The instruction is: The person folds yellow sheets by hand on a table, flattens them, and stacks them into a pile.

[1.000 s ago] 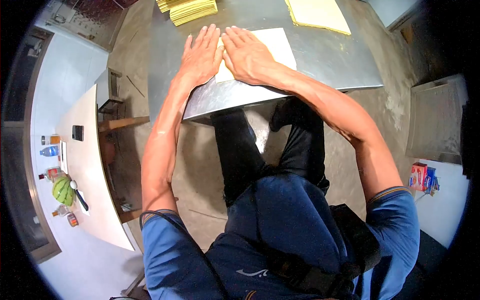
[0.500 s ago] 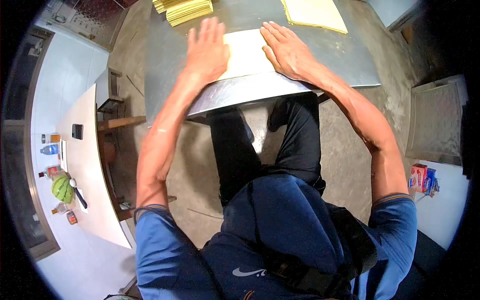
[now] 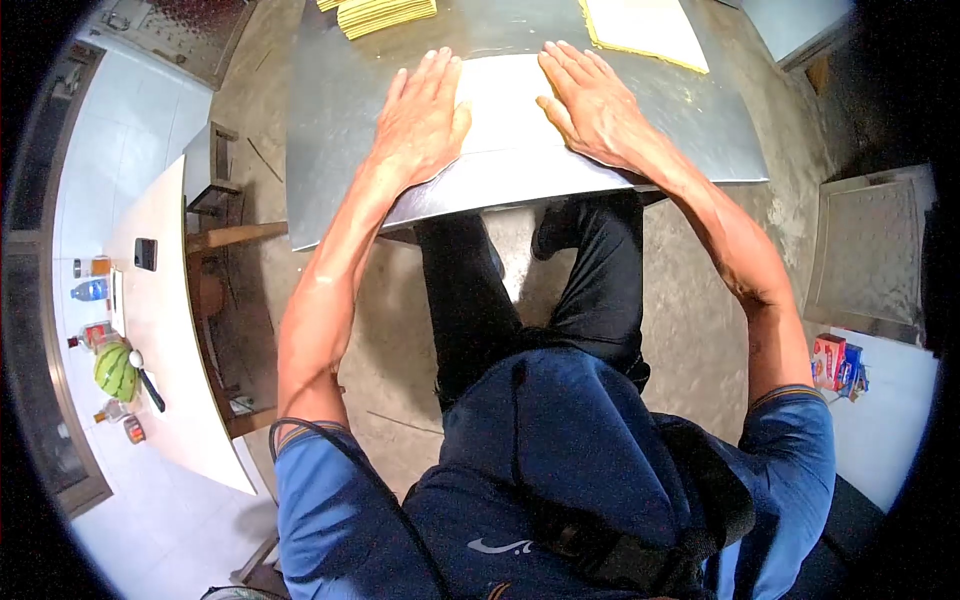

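Note:
A pale yellow sheet [image 3: 505, 105], bright under the light, lies flat at the near edge of the grey metal-topped table [image 3: 700, 130]. My left hand [image 3: 422, 125] rests palm down along the sheet's left side, fingers stretched forward. Along its right side lies my right hand [image 3: 598, 115], also palm down with straight fingers and the thumb pointing inward. Neither hand grips anything. Both palms cover the sheet's side edges, so its full width is hidden. Beyond my left hand is a stack of folded yellow pieces [image 3: 388, 16]. Past my right hand sits a flat pile of yellow-edged sheets [image 3: 648, 32].
To the left, a light-topped table [image 3: 185, 345] bears a phone [image 3: 146, 254], a watermelon [image 3: 117, 372], a water bottle [image 3: 90, 290], a dark-handled utensil [image 3: 151, 388] and small jars. Red and blue packets [image 3: 838, 365] stand at the right. My legs are under the metal table's edge.
My left hand, blurred before, has come slightly toward me and now lies still and sharp on the sheet's side. My right hand has barely moved. The view has shifted a little.

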Tool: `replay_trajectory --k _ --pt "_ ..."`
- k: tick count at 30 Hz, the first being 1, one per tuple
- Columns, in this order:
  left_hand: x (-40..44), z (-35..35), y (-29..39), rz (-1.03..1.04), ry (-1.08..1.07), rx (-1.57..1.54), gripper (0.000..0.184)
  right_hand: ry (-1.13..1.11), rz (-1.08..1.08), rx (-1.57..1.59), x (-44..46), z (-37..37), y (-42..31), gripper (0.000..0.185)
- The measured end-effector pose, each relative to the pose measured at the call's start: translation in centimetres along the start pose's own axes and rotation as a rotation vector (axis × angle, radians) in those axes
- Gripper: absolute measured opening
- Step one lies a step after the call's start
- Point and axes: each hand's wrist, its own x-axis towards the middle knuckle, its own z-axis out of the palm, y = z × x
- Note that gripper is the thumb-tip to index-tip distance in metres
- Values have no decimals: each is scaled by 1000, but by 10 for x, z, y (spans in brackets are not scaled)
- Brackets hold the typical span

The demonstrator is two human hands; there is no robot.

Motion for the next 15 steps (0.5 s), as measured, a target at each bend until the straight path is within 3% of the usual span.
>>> replay_trajectory --k 5,9,15 --pt "0 3 1 -5 19 -12 63 -16 -106 89 27 15 -42 81" --pt "1 1 -4 7 26 -13 63 -48 -115 115 38 15 -53 82" --pt "-3 -4 -1 2 14 22 65 -56 3 71 8 4 -9 75"
